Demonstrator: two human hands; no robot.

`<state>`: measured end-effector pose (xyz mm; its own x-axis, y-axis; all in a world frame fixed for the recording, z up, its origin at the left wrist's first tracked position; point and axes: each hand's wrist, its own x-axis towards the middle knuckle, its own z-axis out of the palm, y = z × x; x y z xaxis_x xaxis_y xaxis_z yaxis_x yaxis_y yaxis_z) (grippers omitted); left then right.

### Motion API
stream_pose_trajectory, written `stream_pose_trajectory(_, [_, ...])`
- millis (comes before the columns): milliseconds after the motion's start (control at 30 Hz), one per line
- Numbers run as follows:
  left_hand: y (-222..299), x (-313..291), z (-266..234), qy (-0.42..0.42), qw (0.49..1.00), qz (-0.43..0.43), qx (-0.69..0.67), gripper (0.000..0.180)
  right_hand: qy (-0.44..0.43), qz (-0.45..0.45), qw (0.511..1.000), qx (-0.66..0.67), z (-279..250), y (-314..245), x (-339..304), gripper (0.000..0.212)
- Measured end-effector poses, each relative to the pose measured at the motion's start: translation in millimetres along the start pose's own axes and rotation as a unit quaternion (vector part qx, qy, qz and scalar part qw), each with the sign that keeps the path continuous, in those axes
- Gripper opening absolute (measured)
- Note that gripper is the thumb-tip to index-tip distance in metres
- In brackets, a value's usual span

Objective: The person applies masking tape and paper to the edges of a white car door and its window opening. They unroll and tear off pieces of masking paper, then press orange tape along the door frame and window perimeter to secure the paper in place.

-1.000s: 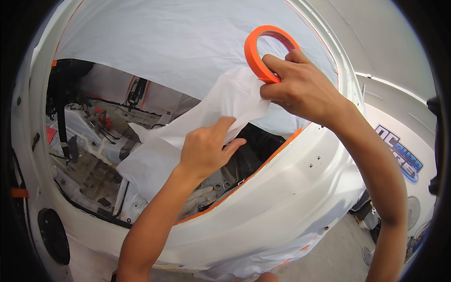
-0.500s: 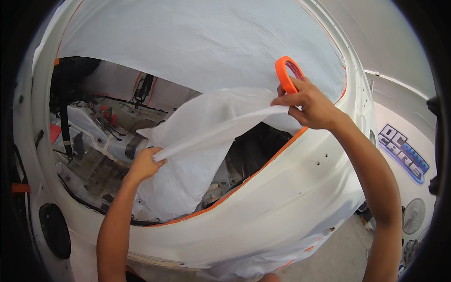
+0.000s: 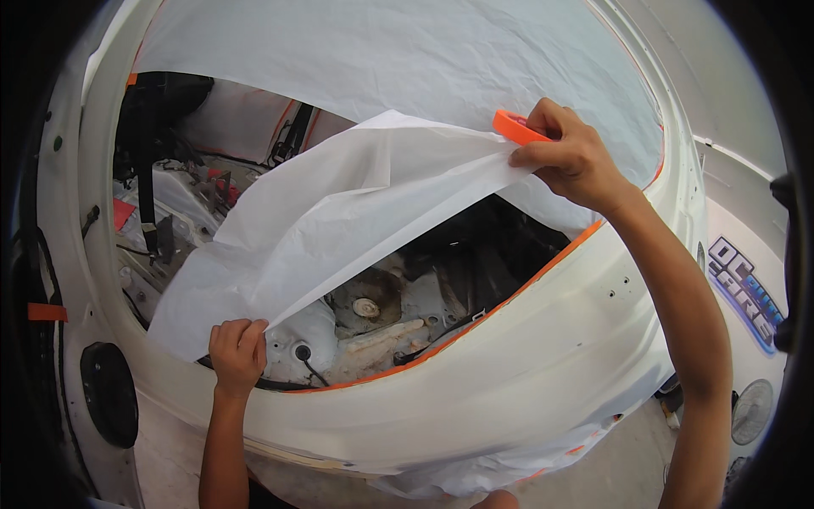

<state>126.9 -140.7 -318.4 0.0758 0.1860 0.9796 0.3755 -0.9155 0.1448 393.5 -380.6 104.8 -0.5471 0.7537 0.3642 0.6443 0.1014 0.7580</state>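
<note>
A white masking sheet [image 3: 297, 208] is stretched on a slant across a window opening of a pale car body. My left hand [image 3: 238, 356] is closed, pinching the sheet's near edge close to the sill at lower left. Farther up and to the right, my right hand [image 3: 577, 157] pinches the other end of that edge. The same hand carries a roll of orange masking tape [image 3: 519, 127], hooked on its fingers. Orange tape [image 3: 441, 346] lines the opening's lower rim, below the sheet's free edge.
Another white sheet [image 3: 407, 51] covers the upper opening. Inside the car are bare metal floor [image 3: 398, 297] and a black belt [image 3: 146, 195]. The pale body panel [image 3: 509, 373] curves in front of me. At left is a black speaker [image 3: 110, 394]; a fan [image 3: 751, 411] stands at far right.
My left hand has moved down and left, drawing the sheet tauter and wider. My right hand has risen slightly to the right. More bare interior shows under the sheet's edge.
</note>
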Motion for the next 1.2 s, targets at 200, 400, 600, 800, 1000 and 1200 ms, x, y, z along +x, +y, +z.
stream_pose_trajectory(200, [0.3,-45.3,22.8,-0.136,0.983,-0.015,-0.126,0.035,-0.106,-0.098,0.988,-0.05,-16.8,13.2,-15.8,0.023])
stream_pose_trajectory(400, [13.7,-50.5,43.9,-0.087,0.985,0.045,-0.142,0.044,-0.099,-0.093,0.984,-0.116,-24.7,25.0,-64.8,0.028])
stream_pose_trajectory(600, [13.3,-49.6,56.4,-0.172,0.96,0.07,-0.208,0.058,-0.101,-0.022,0.988,-0.117,-17.6,30.5,-97.5,0.03])
stream_pose_trajectory(800, [16.1,-51.1,50.6,-0.236,0.908,-0.028,-0.346,0.052,-0.015,-0.063,0.983,-0.173,-12.3,33.1,-112.2,0.037])
stream_pose_trajectory(1000, [29.6,-33.6,41.9,-0.194,0.939,-0.005,-0.284,0.059,-0.053,-0.004,0.987,-0.152,-21.9,41.9,-122.2,0.034])
stream_pose_trajectory(1200, [52.0,-19.1,33.9,-0.302,0.925,0.078,-0.217,0.061,-0.126,0.075,0.98,-0.132,-35.5,46.8,-118.1,0.027])
